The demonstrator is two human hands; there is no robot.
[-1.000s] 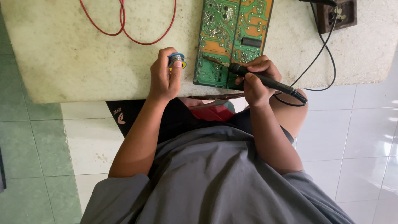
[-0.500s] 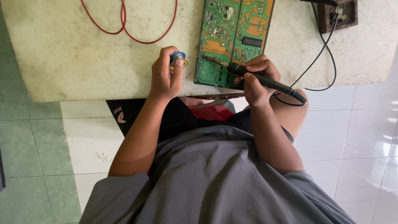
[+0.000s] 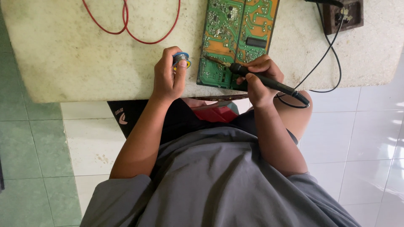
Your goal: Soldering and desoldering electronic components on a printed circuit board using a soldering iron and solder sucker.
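Observation:
A green and orange circuit board (image 3: 237, 33) lies on a pale stone table (image 3: 75, 63). My right hand (image 3: 259, 80) grips a black soldering iron (image 3: 269, 83) like a pen; its metal tip rests on the board's lower left area. My left hand (image 3: 168, 75) holds a small spool of solder wire (image 3: 182, 59) just left of the board, and a thin strand runs from it toward the iron's tip.
A loop of red wire (image 3: 130, 25) lies on the table at the back left. A brown socket block (image 3: 343, 14) sits at the back right, with black cables (image 3: 326, 59) running from it to the iron. Tiled floor surrounds the table.

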